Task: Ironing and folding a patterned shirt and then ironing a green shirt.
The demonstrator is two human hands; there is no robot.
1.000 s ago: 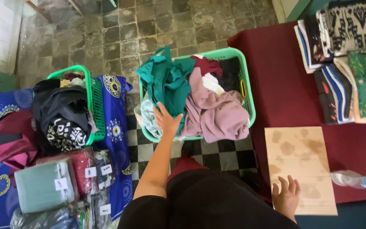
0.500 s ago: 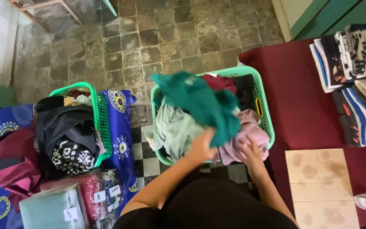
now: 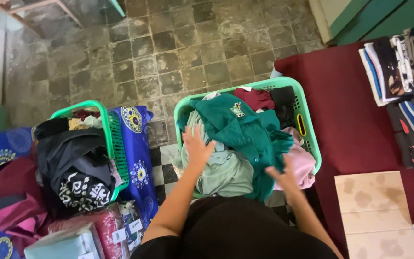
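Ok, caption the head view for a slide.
Both hands, left hand and right hand, on a dark green shirt atop a full green laundry basket.

Domestic laundry area in a home. Indicators: worn stone-tile floor across the upper frame; two green laundry baskets filled with mixed garments at centre and left; folded clothing stacks on a maroon surface at right.

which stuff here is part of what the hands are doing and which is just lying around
In hand:
- left hand and right hand on the dark green garment
- pale green garment
- green laundry basket

Lying about:
- second green basket of dark clothes
- folded clothes stack
- wooden board
- blue patterned cloth
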